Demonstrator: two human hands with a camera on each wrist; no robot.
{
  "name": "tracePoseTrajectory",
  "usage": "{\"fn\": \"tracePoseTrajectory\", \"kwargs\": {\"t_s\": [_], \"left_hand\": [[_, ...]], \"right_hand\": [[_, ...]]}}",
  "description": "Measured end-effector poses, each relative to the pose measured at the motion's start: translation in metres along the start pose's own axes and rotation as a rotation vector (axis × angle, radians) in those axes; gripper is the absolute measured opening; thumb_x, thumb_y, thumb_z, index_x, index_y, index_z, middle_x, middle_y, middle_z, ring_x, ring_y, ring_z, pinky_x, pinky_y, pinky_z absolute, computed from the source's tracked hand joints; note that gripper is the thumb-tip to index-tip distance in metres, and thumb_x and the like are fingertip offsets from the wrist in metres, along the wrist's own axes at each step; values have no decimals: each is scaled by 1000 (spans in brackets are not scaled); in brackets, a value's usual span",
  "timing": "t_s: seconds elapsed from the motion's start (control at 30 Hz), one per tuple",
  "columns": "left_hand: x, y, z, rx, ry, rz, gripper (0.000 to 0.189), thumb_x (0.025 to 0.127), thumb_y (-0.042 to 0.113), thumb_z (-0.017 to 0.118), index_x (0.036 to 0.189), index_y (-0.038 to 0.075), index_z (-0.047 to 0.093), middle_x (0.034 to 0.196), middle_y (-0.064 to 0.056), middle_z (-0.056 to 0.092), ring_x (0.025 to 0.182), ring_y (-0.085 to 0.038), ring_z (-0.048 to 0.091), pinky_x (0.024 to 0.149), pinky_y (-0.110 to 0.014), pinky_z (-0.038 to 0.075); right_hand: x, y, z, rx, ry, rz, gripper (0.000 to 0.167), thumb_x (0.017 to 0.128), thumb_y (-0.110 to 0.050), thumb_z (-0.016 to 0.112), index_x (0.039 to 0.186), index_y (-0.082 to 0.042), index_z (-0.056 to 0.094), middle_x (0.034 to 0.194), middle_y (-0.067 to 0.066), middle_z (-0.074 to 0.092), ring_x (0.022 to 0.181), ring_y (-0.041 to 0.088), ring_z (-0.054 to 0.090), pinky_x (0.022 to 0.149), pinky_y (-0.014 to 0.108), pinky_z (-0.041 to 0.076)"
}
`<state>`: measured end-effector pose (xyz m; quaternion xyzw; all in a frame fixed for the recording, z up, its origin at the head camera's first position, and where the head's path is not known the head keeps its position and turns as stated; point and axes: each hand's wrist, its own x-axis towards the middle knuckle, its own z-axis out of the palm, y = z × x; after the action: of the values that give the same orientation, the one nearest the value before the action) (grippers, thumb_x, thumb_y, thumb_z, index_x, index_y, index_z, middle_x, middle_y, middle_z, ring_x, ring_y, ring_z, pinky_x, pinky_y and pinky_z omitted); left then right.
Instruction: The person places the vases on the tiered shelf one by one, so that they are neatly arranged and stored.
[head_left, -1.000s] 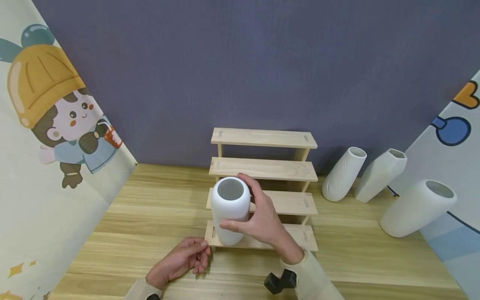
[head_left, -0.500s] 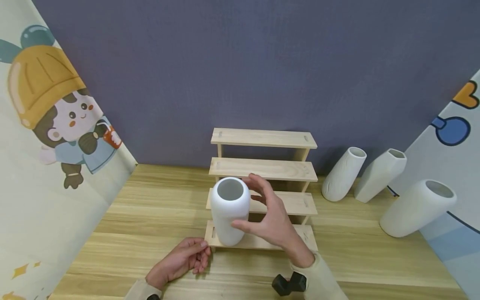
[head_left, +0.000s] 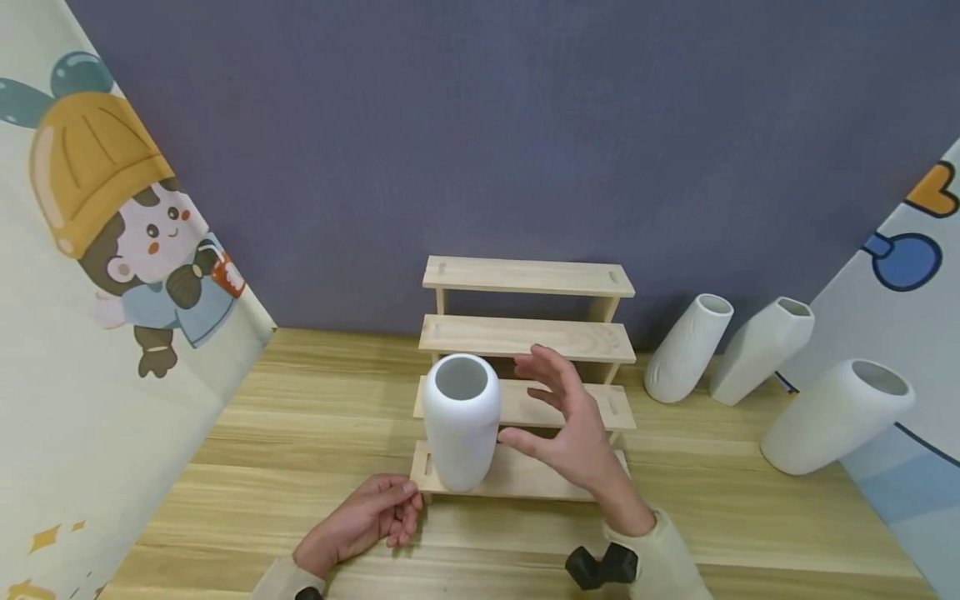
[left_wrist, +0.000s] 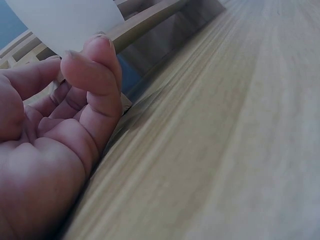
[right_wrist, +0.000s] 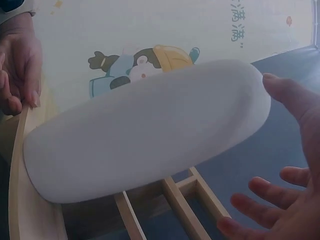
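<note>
A smooth white vase [head_left: 461, 442] stands upright near the left end of the lowest step of a stepped wooden rack [head_left: 536, 477]. My left hand [head_left: 367, 517] pinches the front left corner of that step between thumb and curled fingers. Just right of the vase, my right hand [head_left: 573, 433] is spread, thumb and fingers apart, holding nothing. In the right wrist view its thumb tip reaches the vase's [right_wrist: 150, 130] rim end; whether it touches, I cannot tell. The left wrist view shows the left fingers [left_wrist: 97, 75] below the pale vase.
To the right on the wooden table [head_left: 315, 400] stand a vase with a carved surface [head_left: 686, 354], a faceted vase [head_left: 757, 354] and a wide rounded vase [head_left: 832, 421], all white. A dark blue wall [head_left: 487, 150] rises behind the rack, with printed panels at both sides.
My right hand has let go of the vase and drawn away to the right, its fingers opening. The vase stays on the lowest step, and my left hand keeps its place.
</note>
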<state>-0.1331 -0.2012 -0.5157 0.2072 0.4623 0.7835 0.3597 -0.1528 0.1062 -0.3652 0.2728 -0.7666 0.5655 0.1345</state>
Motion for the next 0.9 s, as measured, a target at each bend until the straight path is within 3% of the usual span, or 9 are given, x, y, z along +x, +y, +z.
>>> {"fn": "tracePoseTrajectory", "kwargs": {"t_s": [0.2, 0.9], "left_hand": [[0, 0, 0, -1, -1, 10, 36, 111, 14, 28, 103, 10, 63, 84, 7, 72, 71, -3, 67, 56, -13, 50], [-1, 0, 1, -5, -7, 14, 36, 111, 14, 28, 103, 9, 63, 84, 6, 71, 71, -3, 67, 56, -13, 50]], "right_hand": [[-3, 6, -10, 53, 44, -17, 88, 73, 5, 83, 148, -10, 39, 141, 21, 55, 126, 5, 57, 99, 20, 53], [-17, 21, -45, 124, 192, -11, 78, 77, 20, 69, 146, -4, 42, 137, 1, 60, 122, 7, 61, 96, 16, 53]]}}
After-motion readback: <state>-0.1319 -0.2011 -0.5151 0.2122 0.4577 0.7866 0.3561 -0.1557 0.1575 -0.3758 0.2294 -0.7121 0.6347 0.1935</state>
